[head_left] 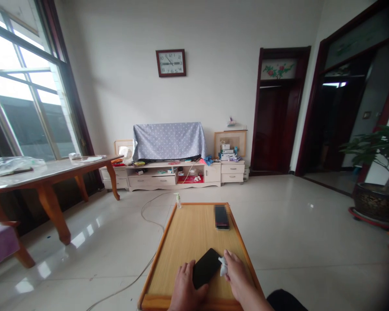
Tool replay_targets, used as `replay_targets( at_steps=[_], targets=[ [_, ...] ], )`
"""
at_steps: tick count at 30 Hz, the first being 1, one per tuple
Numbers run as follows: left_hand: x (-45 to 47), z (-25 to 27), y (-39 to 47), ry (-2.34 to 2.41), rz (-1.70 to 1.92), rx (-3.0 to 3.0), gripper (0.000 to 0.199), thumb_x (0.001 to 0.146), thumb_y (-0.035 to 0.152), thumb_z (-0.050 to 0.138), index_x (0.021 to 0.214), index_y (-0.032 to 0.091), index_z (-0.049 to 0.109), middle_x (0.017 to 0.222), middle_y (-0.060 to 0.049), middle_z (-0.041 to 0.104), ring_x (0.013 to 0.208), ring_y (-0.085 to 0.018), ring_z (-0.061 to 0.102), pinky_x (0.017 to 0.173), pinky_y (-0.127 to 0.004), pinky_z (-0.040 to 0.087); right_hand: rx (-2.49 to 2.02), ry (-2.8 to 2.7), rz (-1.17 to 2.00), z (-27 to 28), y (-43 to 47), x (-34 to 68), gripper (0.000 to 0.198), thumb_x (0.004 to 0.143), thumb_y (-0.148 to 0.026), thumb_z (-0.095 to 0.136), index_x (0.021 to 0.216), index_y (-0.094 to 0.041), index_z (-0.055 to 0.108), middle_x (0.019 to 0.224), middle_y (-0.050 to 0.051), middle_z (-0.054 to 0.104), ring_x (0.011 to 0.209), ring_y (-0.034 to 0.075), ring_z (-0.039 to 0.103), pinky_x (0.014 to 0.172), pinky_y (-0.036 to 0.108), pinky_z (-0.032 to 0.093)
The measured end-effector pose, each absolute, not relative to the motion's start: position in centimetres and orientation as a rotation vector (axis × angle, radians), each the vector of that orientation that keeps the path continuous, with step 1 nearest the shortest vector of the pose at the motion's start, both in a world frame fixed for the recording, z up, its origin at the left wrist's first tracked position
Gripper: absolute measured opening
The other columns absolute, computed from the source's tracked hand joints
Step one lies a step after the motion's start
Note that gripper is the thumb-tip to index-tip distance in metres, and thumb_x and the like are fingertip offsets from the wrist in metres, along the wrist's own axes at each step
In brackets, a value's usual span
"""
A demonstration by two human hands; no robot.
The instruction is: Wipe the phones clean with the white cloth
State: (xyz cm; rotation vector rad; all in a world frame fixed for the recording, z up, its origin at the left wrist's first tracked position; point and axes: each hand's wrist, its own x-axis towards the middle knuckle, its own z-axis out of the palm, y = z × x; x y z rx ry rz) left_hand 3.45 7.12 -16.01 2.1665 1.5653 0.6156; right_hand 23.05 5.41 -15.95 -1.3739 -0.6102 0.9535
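Observation:
A black smartphone (pixel 206 268) lies tilted to the right on the small wooden table (pixel 191 235), its dark screen facing up. My left hand (pixel 186 288) grips its lower left side, with the fingers along the left edge and the thumb at the bottom corner. In my right hand (pixel 236 273) a crumpled white tissue (pixel 224 266) is pinched, close by the phone's right edge. Farther up the table rests a second phone (pixel 221 217), its screen blurred out. At the far left corner stands a small clear pump bottle (pixel 178 201).
A cable (pixel 142 276) runs across the tiled floor to the left. Beyond it stands a larger wooden table (pixel 61 170) with a plastic bag (pixel 16 164). Against the wall are a low white cabinet (pixel 152 181) and a cloth-covered screen shape (pixel 168 140). A potted plant (pixel 376 198) stands right.

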Motion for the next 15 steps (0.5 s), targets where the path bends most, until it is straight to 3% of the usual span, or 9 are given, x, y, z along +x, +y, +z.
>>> replay_targets(
  at_steps=[5,10,15],
  targets=[
    [3.1,-15.2,6.6,1.509,0.661,2.221,0.069,0.064,0.036,0.069,0.129,0.021,0.057,0.123,-0.007,0.065,0.118,-0.025,0.052,0.104,-0.032,0.040,-1.396,-0.736,0.913,-15.4,3.9,22.4,0.049,0.087,-0.070,0.051,0.090,-0.023,0.066,0.084,0.004,0.070,0.073,0.019,0.064,0.059,0.027,0.048],
    [2.6,-14.7,6.3,1.552,0.549,2.252,0.072,0.061,0.041,0.072,0.130,0.024,0.058,0.119,-0.006,0.066,0.115,-0.026,0.053,0.101,-0.033,0.040,-1.431,-0.959,0.744,-15.5,3.9,21.3,0.042,0.086,-0.061,0.053,0.093,-0.022,0.068,0.084,0.003,0.071,0.076,0.021,0.065,0.067,0.030,0.050],
    [2.1,-14.6,6.6,1.486,0.454,2.283,0.079,0.060,0.048,0.074,0.133,0.025,0.058,0.124,-0.005,0.067,0.118,-0.028,0.052,0.100,-0.034,0.040,-1.518,-1.197,0.492,-16.5,4.5,19.9,0.025,0.085,-0.047,0.053,0.082,-0.024,0.063,0.083,0.004,0.066,0.081,0.022,0.062,0.076,0.032,0.048]
  ],
)
